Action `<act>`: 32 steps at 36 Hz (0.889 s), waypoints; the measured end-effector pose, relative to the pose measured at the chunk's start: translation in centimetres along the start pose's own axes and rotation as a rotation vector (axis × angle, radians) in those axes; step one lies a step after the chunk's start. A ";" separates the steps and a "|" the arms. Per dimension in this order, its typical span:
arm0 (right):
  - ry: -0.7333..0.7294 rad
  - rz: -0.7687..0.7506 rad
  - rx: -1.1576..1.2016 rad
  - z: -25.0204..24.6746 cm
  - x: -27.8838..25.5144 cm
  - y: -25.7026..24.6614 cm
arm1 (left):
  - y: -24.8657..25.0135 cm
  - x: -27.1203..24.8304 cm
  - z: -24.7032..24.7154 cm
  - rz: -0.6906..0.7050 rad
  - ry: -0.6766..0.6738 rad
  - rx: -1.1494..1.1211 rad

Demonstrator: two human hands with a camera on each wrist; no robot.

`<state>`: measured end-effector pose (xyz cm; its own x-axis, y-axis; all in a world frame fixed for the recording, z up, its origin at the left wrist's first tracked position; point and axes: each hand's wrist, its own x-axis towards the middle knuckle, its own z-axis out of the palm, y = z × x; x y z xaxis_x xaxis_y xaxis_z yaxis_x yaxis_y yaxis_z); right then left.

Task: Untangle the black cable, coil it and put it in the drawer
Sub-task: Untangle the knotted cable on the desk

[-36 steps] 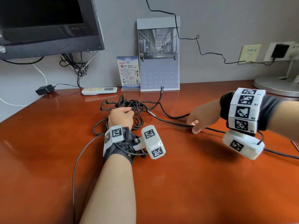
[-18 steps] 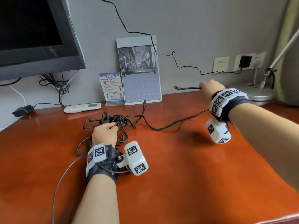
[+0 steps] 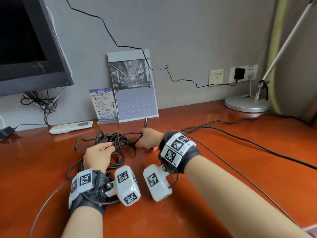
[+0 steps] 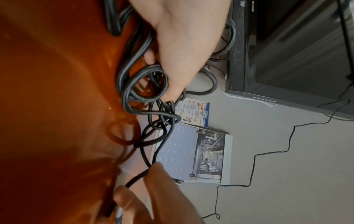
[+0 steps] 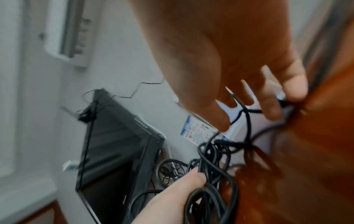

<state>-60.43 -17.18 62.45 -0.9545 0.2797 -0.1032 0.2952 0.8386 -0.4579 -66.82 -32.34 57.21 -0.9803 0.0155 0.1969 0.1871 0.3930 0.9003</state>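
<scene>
Still early in the job, a person's two hands work at a knot of black cable (image 3: 118, 140) on a red-brown worktop (image 3: 171, 212). The left hand (image 3: 97, 153) lies on the near left of the tangle, its fingers (image 4: 172, 84) curled round a bunch of loops, as the left wrist view shows plainly. The right hand (image 3: 148, 139) sits at the tangle's right edge, its fingers (image 5: 272, 106) bent and pinching a single strand that leads out of the knot; the right wrist view is blurred, but the strand can be seen passing between the fingertips. A metal-tipped plug end (image 3: 145, 121) stands just beyond that hand, near the foot of a desk calendar (image 3: 135, 86). From the tangle, freed lengths of cable run away to the right across the worktop and off its near edge, and another length trails off to the near left. By that showing, part of the cable has been drawn out straight while the core stays knotted; coiling has not begun, and no drawer appears in any view. Further back lie a white remote control (image 3: 71, 127) and a small printed card (image 3: 103, 103), with a dark monitor (image 3: 29, 45) at far left and a lamp base (image 3: 247, 103) at far right.
</scene>
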 end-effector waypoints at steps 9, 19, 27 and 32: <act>0.147 0.000 0.261 1.3 0.9 3.9 | -0.1 0.3 -0.3 0.019 -0.053 -0.053; 0.399 -0.153 1.004 1.6 0.1 5.3 | 0.8 -0.4 -0.2 0.082 -0.211 -0.095; 0.360 -0.128 1.098 1.1 -0.1 5.7 | 2.0 -1.1 -0.1 0.111 -0.341 -0.044; 0.251 -0.106 1.117 0.7 -0.3 6.2 | 2.3 -1.5 -0.1 0.150 -0.391 0.061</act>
<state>-58.34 -12.41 59.03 -0.9003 0.4227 0.1036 -0.1071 0.0155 -0.9941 -64.95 -31.57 59.03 -0.8950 0.4196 0.1515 0.3371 0.4135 0.8458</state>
